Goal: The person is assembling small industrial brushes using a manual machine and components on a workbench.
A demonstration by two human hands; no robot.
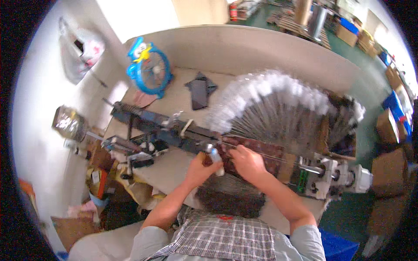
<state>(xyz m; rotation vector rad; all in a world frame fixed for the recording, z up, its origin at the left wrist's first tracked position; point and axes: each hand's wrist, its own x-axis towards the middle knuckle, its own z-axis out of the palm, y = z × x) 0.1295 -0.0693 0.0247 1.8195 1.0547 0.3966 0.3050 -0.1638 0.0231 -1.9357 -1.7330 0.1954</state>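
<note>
My left hand (201, 170) is closed around a small white bottle with a blue band (216, 161), held slanted at the middle of the bench. Just to its right, my right hand (248, 163) has its fingers bent together over a reddish-brown patterned surface (272, 160). What those fingers pinch, if anything, is too blurred to make out. Behind both hands, many thin dark rods with white fluffy-looking ends (274, 102) fan out across the bench. A long dark machine rail (161, 126) reaches from the left toward my hands.
A light-coloured motor unit with a metal shaft (324, 174) sits at the right. A blue fan (150, 69) and a dark phone (199, 94) are at the back left. A curved panel (257, 48) borders the bench's far side. Cardboard boxes (392, 169) stand at the right.
</note>
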